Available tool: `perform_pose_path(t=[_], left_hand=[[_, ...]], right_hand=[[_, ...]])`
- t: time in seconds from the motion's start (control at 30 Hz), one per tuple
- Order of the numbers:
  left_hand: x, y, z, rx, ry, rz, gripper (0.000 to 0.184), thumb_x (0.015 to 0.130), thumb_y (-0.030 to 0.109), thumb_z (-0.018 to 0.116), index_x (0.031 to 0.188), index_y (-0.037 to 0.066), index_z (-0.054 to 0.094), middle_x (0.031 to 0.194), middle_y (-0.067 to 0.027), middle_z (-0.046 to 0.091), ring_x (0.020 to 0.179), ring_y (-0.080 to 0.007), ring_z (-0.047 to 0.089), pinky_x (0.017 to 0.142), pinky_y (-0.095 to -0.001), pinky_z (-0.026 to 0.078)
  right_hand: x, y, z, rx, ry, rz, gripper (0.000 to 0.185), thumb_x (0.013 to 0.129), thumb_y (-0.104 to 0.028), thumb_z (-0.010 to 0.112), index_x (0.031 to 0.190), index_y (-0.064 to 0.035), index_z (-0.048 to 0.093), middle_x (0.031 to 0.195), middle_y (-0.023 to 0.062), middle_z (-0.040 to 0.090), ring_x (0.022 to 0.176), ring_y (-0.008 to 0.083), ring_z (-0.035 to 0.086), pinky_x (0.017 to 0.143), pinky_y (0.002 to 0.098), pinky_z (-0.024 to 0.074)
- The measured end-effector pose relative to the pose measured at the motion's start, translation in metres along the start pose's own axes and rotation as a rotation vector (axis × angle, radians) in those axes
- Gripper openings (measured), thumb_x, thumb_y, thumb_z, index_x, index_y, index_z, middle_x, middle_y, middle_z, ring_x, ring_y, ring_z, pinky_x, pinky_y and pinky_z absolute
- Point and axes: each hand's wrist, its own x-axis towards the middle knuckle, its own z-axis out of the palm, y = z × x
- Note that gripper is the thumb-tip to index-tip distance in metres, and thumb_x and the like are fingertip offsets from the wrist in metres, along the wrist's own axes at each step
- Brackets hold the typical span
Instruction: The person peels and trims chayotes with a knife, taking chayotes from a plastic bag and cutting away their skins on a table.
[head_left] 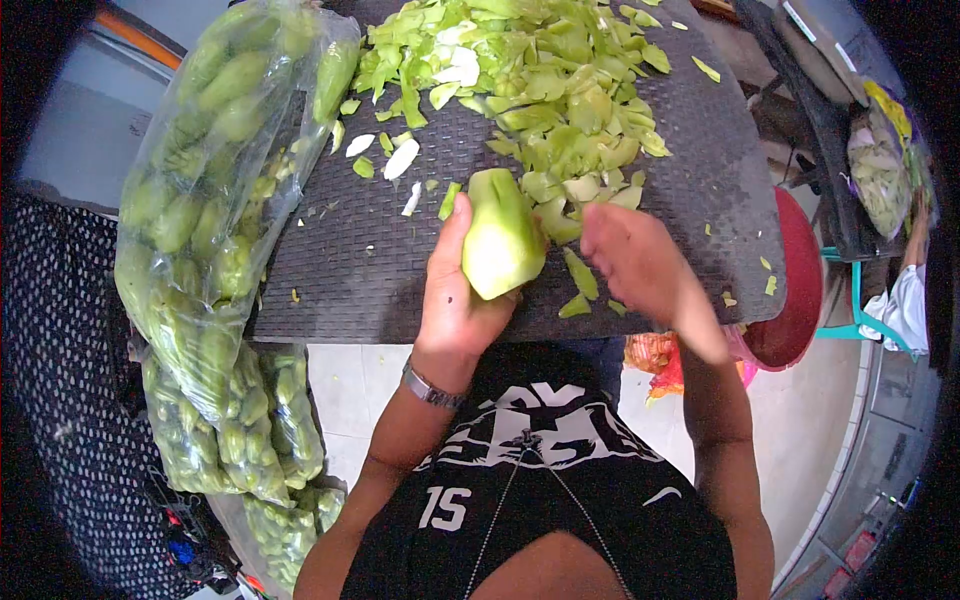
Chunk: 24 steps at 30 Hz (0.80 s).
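My left hand, a watch on its wrist, is wrapped round a mostly peeled, pale green chayote at the table's near edge. A strip of darker skin still shows along the chayote's top. Just right of it, my right hand is curled closed and slightly blurred by motion. Whatever its fingers may hold is hidden. Beyond both hands, a large heap of green peelings covers the far part of the dark woven-pattern table. A few loose peel pieces lie between the hands.
A long clear plastic bag of unpeeled chayotes lies along the table's left side. More filled bags are stacked below it. A red tub stands under the right edge, near a green stool and another bagged bundle.
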Motion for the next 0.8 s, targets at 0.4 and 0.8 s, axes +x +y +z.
perform_pose_path(t=[0.4, 0.8], left_hand=[[-0.01, -0.002, 0.025, 0.129, -0.039, -0.001, 0.051, 0.093, 0.047, 0.06, 0.124, 0.006, 0.061, 0.106, -0.0129, 0.069, 0.096, -0.0293, 0.069, 0.087, -0.0447, 0.057], [-0.002, -0.006, 0.009, 0.087, -0.111, -0.033, 0.058, 0.096, 0.052, 0.056, 0.133, 0.008, 0.061, 0.119, -0.0139, 0.07, 0.106, -0.0282, 0.069, 0.098, -0.0445, 0.054]], right_hand=[[-0.04, -0.011, 0.038, -0.546, 0.195, -0.463, 0.065, 0.083, -0.052, 0.08, 0.112, 0.0022, 0.06, 0.095, 0.023, 0.067, 0.085, 0.0453, 0.07, 0.069, 0.0481, 0.0561], [-0.039, -0.014, 0.035, -0.604, 0.168, -0.473, 0.068, 0.082, -0.052, 0.08, 0.116, 0.0034, 0.06, 0.094, 0.0244, 0.067, 0.086, 0.0465, 0.069, 0.068, 0.0489, 0.0562]])
